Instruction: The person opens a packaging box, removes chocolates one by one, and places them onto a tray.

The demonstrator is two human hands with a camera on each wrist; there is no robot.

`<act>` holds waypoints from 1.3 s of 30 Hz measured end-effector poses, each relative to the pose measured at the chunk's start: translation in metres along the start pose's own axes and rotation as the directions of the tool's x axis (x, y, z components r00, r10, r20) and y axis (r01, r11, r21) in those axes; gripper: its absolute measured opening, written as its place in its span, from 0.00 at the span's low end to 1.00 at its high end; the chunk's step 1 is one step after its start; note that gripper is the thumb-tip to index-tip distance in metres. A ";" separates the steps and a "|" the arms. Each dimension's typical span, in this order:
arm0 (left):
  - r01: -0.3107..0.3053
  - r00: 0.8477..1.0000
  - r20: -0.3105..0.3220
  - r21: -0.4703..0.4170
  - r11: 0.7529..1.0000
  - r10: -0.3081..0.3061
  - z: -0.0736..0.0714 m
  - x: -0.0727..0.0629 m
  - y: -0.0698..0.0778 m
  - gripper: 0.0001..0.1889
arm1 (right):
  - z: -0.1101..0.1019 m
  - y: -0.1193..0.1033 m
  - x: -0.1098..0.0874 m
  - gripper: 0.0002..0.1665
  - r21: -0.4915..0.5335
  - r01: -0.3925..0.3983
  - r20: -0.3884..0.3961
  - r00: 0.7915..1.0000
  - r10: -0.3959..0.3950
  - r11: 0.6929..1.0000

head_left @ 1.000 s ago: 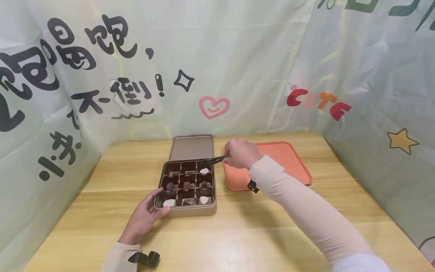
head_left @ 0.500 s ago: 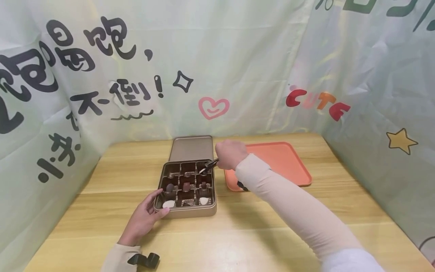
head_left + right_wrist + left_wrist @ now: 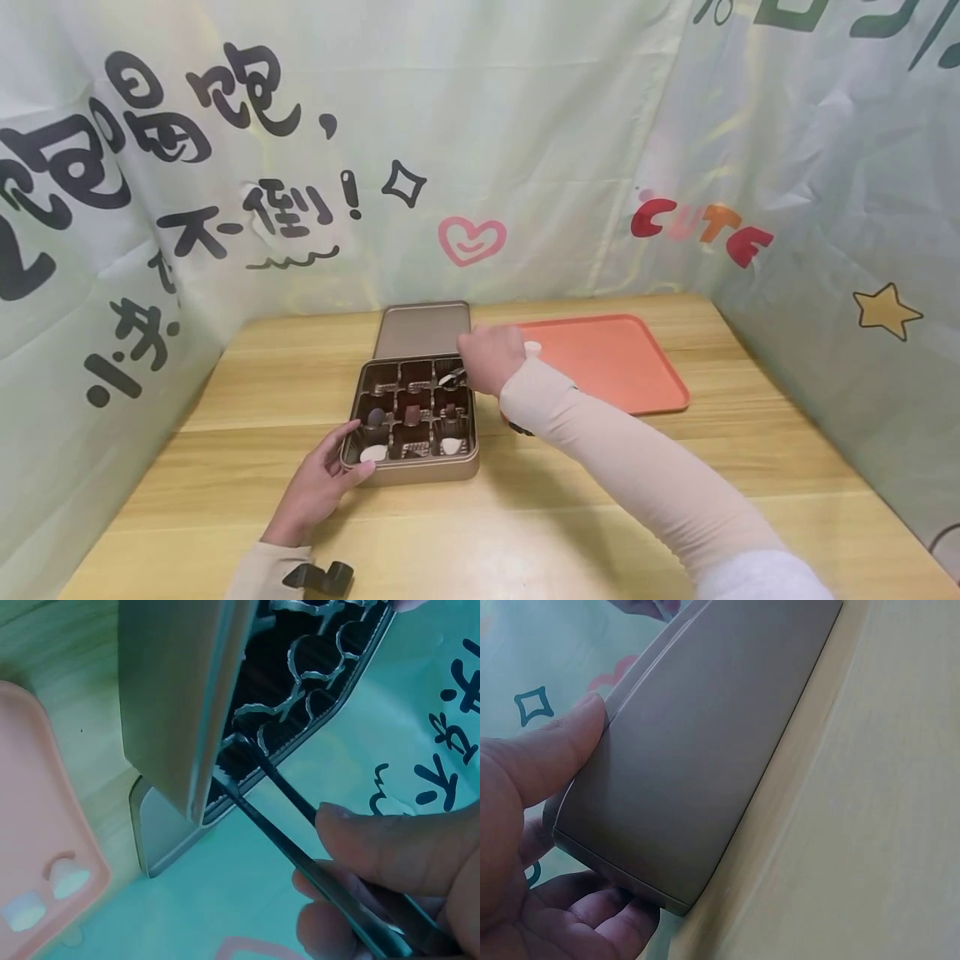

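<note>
My left hand (image 3: 318,483) grips the near left corner of a brown metal box (image 3: 427,473), thumb on the rim and fingers at its side. Inside is a dark divided insert. My right hand (image 3: 492,360) holds dark metal tongs (image 3: 300,859) over the box's right edge. Their tips are apart inside the far right compartment, at a white piece (image 3: 446,380) there; whether they pinch it I cannot tell. The middle row holds a dark round chocolate (image 3: 376,417), a brown square one (image 3: 412,414) and a small dark one (image 3: 450,411). White pieces (image 3: 373,452) lie in both front corner compartments.
Behind the box lies its lid (image 3: 423,330). To the right is an orange tray (image 3: 611,367); the right wrist view shows two white pieces (image 3: 69,877) on it. Wooden table (image 3: 585,517) and printed cloth walls surround everything.
My right hand has moved left and a little down, bringing the tong tips lower in the far right compartment. A white piece on the tray has come into sight. My left hand stays put.
</note>
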State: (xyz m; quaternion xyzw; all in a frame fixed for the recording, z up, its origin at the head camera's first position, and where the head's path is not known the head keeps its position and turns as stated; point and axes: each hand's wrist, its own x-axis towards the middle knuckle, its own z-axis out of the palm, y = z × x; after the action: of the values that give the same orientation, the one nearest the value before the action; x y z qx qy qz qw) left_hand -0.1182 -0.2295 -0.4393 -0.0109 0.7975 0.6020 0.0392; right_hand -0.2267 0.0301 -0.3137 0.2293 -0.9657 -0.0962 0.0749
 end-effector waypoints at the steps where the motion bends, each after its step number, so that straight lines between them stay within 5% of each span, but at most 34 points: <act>1: -0.002 1.000 0.000 0.001 1.000 0.002 0.000 0.000 0.000 0.41 | 0.001 0.000 -0.001 0.01 0.001 0.002 -0.010 1.000 -0.002 1.000; 8: -0.008 1.000 0.003 0.019 1.000 0.008 0.000 0.000 -0.001 0.40 | 0.003 0.006 -0.004 0.05 0.024 -0.004 -0.044 0.999 0.005 1.000; 17: -0.002 1.000 0.000 0.021 1.000 0.002 0.000 -0.001 0.000 0.40 | -0.003 0.012 -0.007 0.07 0.057 -0.026 0.023 0.999 0.024 0.998; 30: -0.017 1.000 -0.001 0.027 0.999 0.017 0.001 0.000 0.001 0.41 | -0.009 0.020 -0.012 0.06 0.107 -0.045 -0.014 0.999 0.047 0.993; 39: -0.008 1.000 -0.001 0.041 0.999 0.008 0.000 -0.001 0.001 0.40 | -0.012 0.027 -0.014 0.11 0.147 -0.069 0.037 0.997 0.065 0.987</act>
State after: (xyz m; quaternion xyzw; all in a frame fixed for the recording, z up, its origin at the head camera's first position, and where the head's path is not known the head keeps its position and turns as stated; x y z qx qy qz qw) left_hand -0.1170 -0.2296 -0.4386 -0.0074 0.8097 0.5856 0.0367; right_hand -0.2239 0.0587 -0.2976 0.2001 -0.9784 -0.0255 0.0453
